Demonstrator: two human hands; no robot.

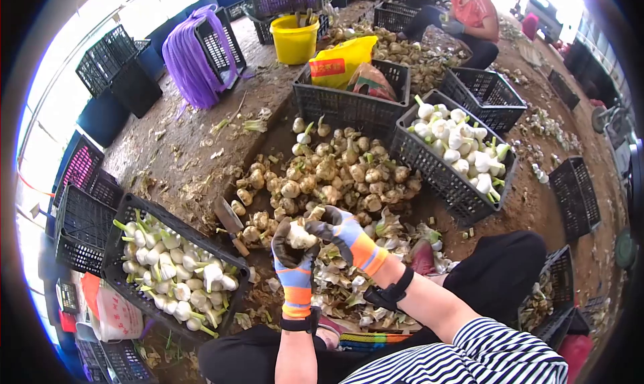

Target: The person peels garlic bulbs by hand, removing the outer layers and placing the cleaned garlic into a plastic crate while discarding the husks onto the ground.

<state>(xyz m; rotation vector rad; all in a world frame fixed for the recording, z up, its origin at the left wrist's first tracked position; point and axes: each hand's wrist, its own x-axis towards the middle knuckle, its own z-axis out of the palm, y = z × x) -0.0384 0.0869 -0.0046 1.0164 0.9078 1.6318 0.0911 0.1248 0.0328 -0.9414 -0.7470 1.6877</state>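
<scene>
In front of me my left hand (pixel 293 260), in a grey, blue and orange work glove, is closed around a garlic bulb (pixel 301 237). The bulb's lower part shows white, and its short stem points up and to the right. My right hand (pixel 347 235), gloved the same way, pinches at the stem side with thumb and fingers; exactly what lies under the fingertips is partly hidden. Beyond both hands spreads a pile of unpeeled, soil-brown garlic bulbs (pixel 335 172). Loose garlic skins (pixel 342 283) cover the ground beneath my wrists.
Black crates of white garlic stand at the left (pixel 115 270) and right (pixel 453 199). A flat blade (pixel 229 215) with a wooden handle lies left of the pile. Farther back are a yellow bucket (pixel 294 41), purple netting (pixel 191 62) and a seated person (pixel 473 18).
</scene>
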